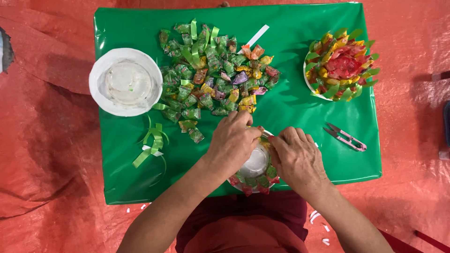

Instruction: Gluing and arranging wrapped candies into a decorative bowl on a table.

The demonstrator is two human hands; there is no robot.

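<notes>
Hands (232,140) (295,157) of mine close loosely around the light, flimsy white plastic bowl ringed with wrapped candies (255,165) at the near edge of the green counter (290,107), fingertips pinching its crushable rim.

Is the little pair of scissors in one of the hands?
No, the thread snips lie alone on the green table cover, right of the right hand.

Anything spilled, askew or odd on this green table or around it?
Small white scraps lie scattered on the red floor sheet beside the green table. The wrapped candies form a loose heap, and a green ribbon lies apart. Nothing looks damaged.
</notes>
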